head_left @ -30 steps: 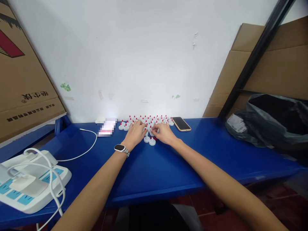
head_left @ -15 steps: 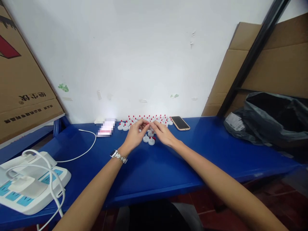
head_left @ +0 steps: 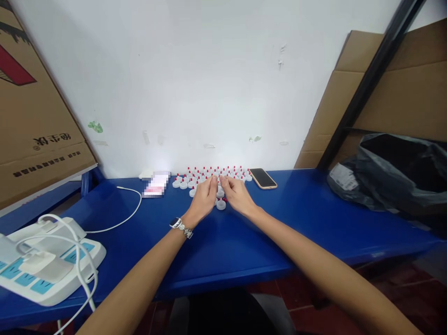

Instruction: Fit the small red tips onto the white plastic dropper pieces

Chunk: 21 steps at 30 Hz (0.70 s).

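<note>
My left hand (head_left: 204, 196), with a watch (head_left: 176, 223) and a bracelet on its wrist, is closed with the thumb pressed on the fingers. Close beside it, my right hand (head_left: 238, 193) is closed in a pinch too. The fingertips of both meet over the caps, and whatever small piece they hold is hidden. Many white round nozzle caps with red tips (head_left: 183, 184) stand in rows behind and around the hands. A white cap without a red tip (head_left: 221, 204) stands just below the hands, with loose red tips (head_left: 225, 200) partly hidden beside it.
A phone (head_left: 263, 178) lies right of the caps on the blue table (head_left: 244, 251). Left are a pixelated paper (head_left: 156, 185), a white cable (head_left: 134, 211) and a power strip (head_left: 52, 274) with plugs. Cardboard (head_left: 42, 116) and a black plastic bag (head_left: 384, 172) flank the table.
Both hands have turned, fingers now curled in more, the left one shifting slightly right. The red bit seen between the fingertips before is now hidden. The view has shifted slightly.
</note>
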{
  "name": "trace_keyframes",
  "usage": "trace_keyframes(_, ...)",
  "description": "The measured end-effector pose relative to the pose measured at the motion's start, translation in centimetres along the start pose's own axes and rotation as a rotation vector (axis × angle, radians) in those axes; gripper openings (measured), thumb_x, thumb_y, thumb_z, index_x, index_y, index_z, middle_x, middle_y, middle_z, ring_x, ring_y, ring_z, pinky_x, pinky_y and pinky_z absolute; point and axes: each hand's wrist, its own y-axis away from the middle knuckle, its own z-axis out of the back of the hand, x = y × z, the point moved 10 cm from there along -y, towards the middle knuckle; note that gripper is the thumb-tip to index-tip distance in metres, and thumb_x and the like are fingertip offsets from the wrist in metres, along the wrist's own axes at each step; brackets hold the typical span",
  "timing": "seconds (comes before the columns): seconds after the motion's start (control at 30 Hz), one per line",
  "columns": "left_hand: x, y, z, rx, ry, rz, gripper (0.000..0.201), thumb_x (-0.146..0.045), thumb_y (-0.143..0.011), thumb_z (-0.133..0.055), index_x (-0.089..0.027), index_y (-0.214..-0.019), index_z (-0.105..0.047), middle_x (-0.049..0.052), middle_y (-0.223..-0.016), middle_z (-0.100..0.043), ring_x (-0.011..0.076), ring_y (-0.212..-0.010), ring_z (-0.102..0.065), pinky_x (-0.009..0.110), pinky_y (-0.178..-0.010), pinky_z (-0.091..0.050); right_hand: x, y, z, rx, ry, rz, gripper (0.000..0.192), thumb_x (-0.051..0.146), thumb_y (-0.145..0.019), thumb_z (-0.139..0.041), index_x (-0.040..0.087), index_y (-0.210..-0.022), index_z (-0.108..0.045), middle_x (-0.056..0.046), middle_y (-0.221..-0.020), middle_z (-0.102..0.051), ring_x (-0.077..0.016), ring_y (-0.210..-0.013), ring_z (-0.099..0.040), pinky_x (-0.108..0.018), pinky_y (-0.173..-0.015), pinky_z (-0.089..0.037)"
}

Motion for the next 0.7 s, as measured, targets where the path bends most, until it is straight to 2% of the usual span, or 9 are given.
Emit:
trace_keyframes(0.13,1.7,-0.2,0.1,-0.03,0.14,0.137,0.04,-0.043,-0.1,-0.032,-0.021,-0.067,-0.038,-0.003,-0.06,-0.042,0.0124,-0.056,-0.04,0.028,-0.055,-0.034,-0.2,-0.2,0.7,-0.04,0.104,-0.009,0.048,0.056,-0.095,-0.038,0.02,-0.063,-0.039,0.005,-0.054,-0.038,-0.0103,-0.052,-0.036,-0.026,-0.053,-0.026)
trace_keyframes(0.23,3.2,-0.4,1.9,-0.084,0.172,0.233,0.041,-0.041,-0.1,-0.029,-0.022,-0.063,-0.033,-0.003,-0.056,-0.037,0.0125,-0.053,-0.038,0.028,-0.053,-0.034,-1.0,-0.2,2.2,-0.118,0.137,-0.036,0.047,0.054,-0.096,-0.037,0.021,-0.063,-0.039,0.004,-0.054,-0.039,-0.0116,-0.053,-0.039,-0.027,-0.054,-0.027)
trace_keyframes(0.3,3.8,-0.4,3.1,-0.093,0.091,0.253,0.042,-0.044,-0.1,-0.028,-0.022,-0.065,-0.034,-0.003,-0.056,-0.038,0.0131,-0.052,-0.038,0.028,-0.052,-0.033,-1.9,-0.3,3.1,-0.159,0.143,-0.071,0.047,0.054,-0.097,-0.033,0.021,-0.063,-0.037,0.003,-0.055,-0.039,-0.0124,-0.054,-0.04,-0.028,-0.054,-0.027)
trace_keyframes(0.4,2.9,-0.7,2.6,0.075,-0.102,0.109,0.038,-0.043,-0.101,-0.031,-0.021,-0.073,-0.045,-0.001,-0.067,-0.051,0.0149,-0.064,-0.048,0.029,-0.062,-0.04,-3.1,-0.6,2.4,-0.097,0.077,-0.094,0.045,0.055,-0.096,-0.035,0.021,-0.067,-0.042,0.003,-0.059,-0.044,-0.0132,-0.058,-0.045,-0.027,-0.057,-0.032)
trace_keyframes(0.5,2.5,-0.5,1.5,0.234,-0.226,-0.022,0.027,-0.039,-0.098,-0.041,-0.02,-0.084,-0.055,0.003,-0.082,-0.059,0.0172,-0.077,-0.055,0.031,-0.073,-0.044,-3.6,-0.9,0.8,-0.009,-0.083,-0.074,0.037,0.056,-0.089,-0.051,0.02,-0.081,-0.052,0.002,-0.068,-0.053,-0.0133,-0.064,-0.05,-0.026,-0.062,-0.04)
trace_keyframes(0.6,3.5,-0.4,1.6,0.294,-0.281,-0.019,0.021,-0.035,-0.093,-0.05,-0.019,-0.092,-0.064,0.006,-0.093,-0.062,0.0182,-0.081,-0.058,0.033,-0.076,-0.047,-4.2,-0.9,-0.3,0.043,-0.232,-0.084,0.039,0.053,-0.079,-0.065,0.02,-0.096,-0.054,0.001,-0.078,-0.061,-0.0131,-0.066,-0.055,-0.026,-0.064,-0.044)
trace_keyframes(0.7,5.0,-0.1,1.7,0.343,-0.265,0.049,0.018,-0.027,-0.087,-0.055,-0.018,-0.095,-0.068,0.007,-0.092,-0.066,0.0174,-0.076,-0.06,0.032,-0.073,-0.048,-5.0,-0.9,-0.4,0.048,-0.284,-0.11,0.04,0.049,-0.075,-0.069,0.02,-0.097,-0.052,0.0,-0.079,-0.064,-0.013,-0.065,-0.058,-0.027,-0.065,-0.046)
